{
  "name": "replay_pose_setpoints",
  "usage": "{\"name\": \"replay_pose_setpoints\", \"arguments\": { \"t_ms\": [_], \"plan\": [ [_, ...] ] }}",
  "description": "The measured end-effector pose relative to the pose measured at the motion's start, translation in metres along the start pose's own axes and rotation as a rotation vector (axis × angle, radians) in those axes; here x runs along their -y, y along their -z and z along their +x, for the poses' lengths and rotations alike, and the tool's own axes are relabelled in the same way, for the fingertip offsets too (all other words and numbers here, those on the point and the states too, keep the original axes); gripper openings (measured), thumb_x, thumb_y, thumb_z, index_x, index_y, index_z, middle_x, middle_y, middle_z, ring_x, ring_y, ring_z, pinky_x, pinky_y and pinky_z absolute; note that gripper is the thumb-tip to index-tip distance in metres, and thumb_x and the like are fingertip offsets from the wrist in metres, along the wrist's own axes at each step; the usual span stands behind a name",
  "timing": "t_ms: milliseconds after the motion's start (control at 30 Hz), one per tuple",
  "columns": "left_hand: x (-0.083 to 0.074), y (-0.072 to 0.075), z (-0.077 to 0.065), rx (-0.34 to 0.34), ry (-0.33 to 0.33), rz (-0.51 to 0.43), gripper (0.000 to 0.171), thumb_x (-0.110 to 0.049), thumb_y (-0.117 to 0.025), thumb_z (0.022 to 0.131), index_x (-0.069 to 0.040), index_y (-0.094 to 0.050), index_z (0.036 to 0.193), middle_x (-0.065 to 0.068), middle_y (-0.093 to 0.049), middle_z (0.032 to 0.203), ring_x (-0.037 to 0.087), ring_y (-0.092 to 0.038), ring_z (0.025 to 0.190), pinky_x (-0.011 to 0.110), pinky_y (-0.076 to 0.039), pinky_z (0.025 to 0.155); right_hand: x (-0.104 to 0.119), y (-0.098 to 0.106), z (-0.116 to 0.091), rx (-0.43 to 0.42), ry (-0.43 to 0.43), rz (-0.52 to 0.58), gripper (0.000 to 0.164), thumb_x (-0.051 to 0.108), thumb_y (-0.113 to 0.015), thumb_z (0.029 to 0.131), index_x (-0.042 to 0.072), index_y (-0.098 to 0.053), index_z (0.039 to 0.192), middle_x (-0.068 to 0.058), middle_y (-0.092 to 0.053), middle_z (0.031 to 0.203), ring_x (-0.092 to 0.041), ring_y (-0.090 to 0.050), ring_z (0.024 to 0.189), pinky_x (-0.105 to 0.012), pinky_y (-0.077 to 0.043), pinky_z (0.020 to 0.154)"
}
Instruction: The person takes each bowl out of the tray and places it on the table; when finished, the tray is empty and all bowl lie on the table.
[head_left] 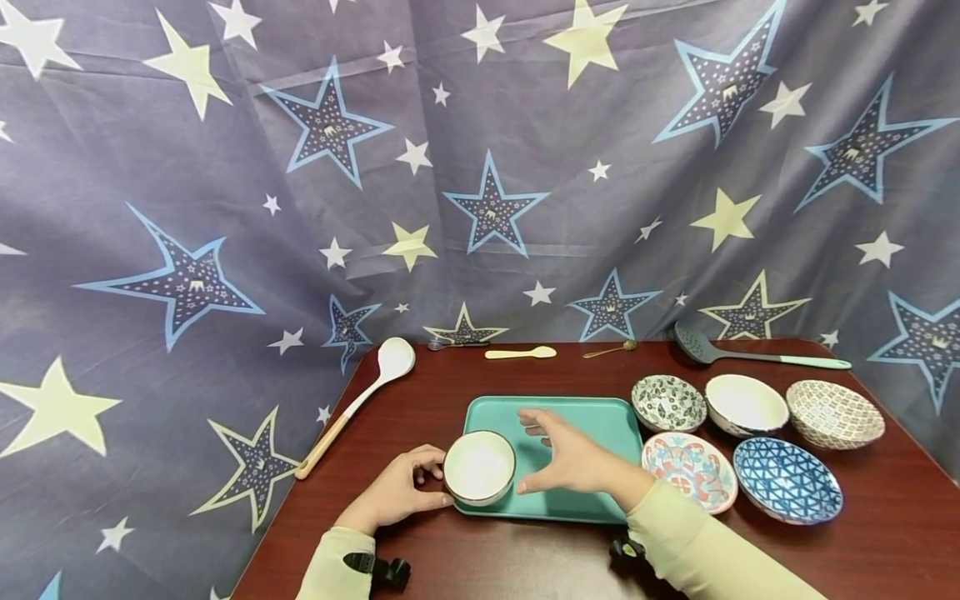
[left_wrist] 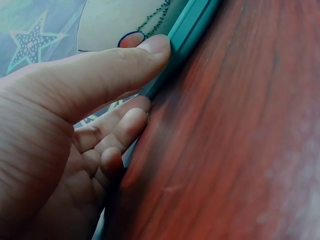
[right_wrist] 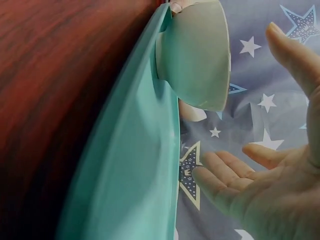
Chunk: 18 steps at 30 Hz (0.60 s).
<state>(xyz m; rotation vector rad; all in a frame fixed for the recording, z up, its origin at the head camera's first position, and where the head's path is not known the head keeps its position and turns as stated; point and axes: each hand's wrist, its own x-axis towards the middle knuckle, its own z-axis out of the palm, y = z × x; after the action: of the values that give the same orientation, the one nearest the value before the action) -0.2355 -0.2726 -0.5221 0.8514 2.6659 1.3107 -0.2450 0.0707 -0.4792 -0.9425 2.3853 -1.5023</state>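
A white bowl with a dark rim [head_left: 480, 468] sits at the left front of the teal tray [head_left: 577, 508]. My left hand [head_left: 405, 486] is at the bowl's left side, thumb and fingertips right by its wall; in the left wrist view the thumb [left_wrist: 110, 72] is over the tray's edge. A patterned patch shows on the bowl's outer wall [left_wrist: 105, 25] there. Over the tray, to the right of the bowl, my right hand [head_left: 573, 462] has its thumb and fingers spread, with nothing between them. The right wrist view shows it apart from the bowl [right_wrist: 197, 55].
Right of the tray stand several bowls, among them a blue one [head_left: 787, 481] and a pink-patterned one [head_left: 690, 472]. A white ladle [head_left: 367, 396] lies at the left. Small spoons, one pale yellow [head_left: 521, 353], and a slotted turner [head_left: 757, 357] lie along the back, before a star-patterned curtain [head_left: 525, 117].
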Motion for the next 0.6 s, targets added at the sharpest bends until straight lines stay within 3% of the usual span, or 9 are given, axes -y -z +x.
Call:
{"name": "replay_pose_setpoints", "arguments": {
  "t_ms": [200,600],
  "plan": [
    [-0.02,0.007,-0.002,0.014,0.006,-0.037,0.041,-0.007,-0.093,0.078,-0.018,-0.074,0.112,0.002,-0.068,0.105,0.033,-0.064,0.094,0.041,-0.049,0.076,-0.004,-0.009,0.007,0.027,-0.015,0.027,0.109,0.032,-0.098,0.073,0.002,-0.037,0.158,-0.025,-0.045,0.153,-0.045,-0.049,0.139,-0.059,-0.042,0.111],
    [-0.016,0.006,-0.001,0.007,0.013,-0.022,0.041,-0.009,-0.093,0.078,-0.018,-0.074,0.112,-0.001,-0.068,0.103,0.032,-0.064,0.094,0.04,-0.05,0.076,-0.005,-0.02,0.011,0.08,-0.045,0.056,0.114,0.033,-0.098,0.073,0.004,-0.031,0.161,-0.025,-0.042,0.157,-0.043,-0.047,0.14,-0.055,-0.045,0.109]
  ]
}}
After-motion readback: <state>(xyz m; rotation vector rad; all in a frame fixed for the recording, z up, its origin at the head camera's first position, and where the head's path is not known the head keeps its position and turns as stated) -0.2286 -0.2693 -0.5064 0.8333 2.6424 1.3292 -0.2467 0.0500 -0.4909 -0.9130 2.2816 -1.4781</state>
